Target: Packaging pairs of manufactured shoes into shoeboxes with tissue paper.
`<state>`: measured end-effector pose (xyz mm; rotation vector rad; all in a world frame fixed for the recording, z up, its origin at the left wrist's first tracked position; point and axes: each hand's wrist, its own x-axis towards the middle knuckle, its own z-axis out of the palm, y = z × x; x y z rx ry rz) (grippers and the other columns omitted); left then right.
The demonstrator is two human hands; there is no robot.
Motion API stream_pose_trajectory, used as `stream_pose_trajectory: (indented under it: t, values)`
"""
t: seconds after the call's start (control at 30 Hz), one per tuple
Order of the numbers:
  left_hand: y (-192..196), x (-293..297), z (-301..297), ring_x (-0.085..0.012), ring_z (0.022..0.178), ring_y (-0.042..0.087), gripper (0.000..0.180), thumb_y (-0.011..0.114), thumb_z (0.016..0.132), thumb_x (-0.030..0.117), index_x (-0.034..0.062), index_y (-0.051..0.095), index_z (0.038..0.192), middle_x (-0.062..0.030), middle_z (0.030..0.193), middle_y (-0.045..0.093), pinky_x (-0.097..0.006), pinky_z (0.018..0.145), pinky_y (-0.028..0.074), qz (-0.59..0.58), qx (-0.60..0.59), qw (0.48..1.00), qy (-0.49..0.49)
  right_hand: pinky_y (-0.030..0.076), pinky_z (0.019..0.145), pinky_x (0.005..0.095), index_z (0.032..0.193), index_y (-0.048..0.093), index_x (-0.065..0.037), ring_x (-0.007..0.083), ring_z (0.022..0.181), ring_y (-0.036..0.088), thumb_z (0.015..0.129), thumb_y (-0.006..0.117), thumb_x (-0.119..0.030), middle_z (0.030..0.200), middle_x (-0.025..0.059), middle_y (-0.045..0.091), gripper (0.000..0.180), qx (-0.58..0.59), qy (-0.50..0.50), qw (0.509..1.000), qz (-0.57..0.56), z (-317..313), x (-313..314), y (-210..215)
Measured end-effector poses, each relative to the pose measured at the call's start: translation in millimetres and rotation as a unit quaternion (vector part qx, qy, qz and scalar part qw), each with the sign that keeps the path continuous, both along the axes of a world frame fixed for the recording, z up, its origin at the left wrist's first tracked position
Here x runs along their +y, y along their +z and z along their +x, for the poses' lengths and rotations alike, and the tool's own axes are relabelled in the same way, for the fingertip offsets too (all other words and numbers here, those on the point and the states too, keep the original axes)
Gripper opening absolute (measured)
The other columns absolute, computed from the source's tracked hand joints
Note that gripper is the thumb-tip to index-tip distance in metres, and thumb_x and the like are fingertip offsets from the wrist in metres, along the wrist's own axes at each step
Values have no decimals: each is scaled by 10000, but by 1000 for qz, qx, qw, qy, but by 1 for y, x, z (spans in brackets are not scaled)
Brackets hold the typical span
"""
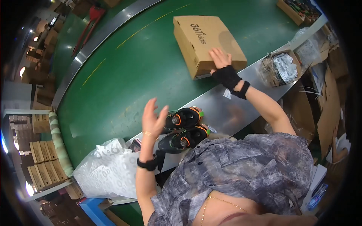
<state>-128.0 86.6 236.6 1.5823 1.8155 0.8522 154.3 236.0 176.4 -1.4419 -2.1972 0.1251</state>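
Observation:
My right hand (225, 71), in a black fingerless glove, rests on the near edge of a closed brown cardboard shoebox (211, 35). Its fingers lie stretched over the lid, with the thumb apart. My left hand (153, 119) is raised in the air, bare and holding nothing, its fingers spread. Just right of it, a pair of black sneakers (184, 130) with orange and green trim sits side by side on the metal ledge, close to my body. The shoebox stands farther off on the green belt.
The green conveyor belt (124, 75) runs past a metal ledge (226, 107). Patterned wrapping paper (109, 171) in clear plastic lies at left. An open carton of silvery packets (284, 67) stands at right. Stacked shoeboxes (45, 165) fill a rack at far left.

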Motion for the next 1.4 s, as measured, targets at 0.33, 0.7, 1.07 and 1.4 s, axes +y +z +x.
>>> stream_pose_trajectory:
  t: [0.33,0.7,1.07,1.4]
  values:
    - [5,74,66,-315,1199,351,742,708,633,243,12,363,1248,-196,1290,364,-445,926,301,289,296,900,-138,441,777,306,1159,439,-49,216,883,562,611,604,-101,967,133,568,575,402,23,911,-86,-3,-34,23]
    - [-73,-8,-60,-360,1052,482,501,572,789,323,32,455,1180,-233,1108,513,-385,874,402,21,90,996,14,409,864,447,1074,478,-32,274,1027,499,752,559,-148,1059,103,531,352,684,-101,635,-345,72,-29,8]
    - [-53,-167,-141,-386,1179,311,674,639,730,326,-21,358,1235,-236,1277,328,-496,933,283,159,363,855,334,437,570,290,847,529,-32,217,592,528,791,505,-65,714,98,502,69,45,30,987,-151,78,-106,-95]
    - [-114,-291,-205,-400,1113,396,549,391,863,388,-29,386,1218,-268,1203,415,-432,910,335,-133,176,868,445,429,592,228,1088,508,-63,133,644,544,736,561,-25,958,76,544,358,279,170,942,-76,-61,-39,34]
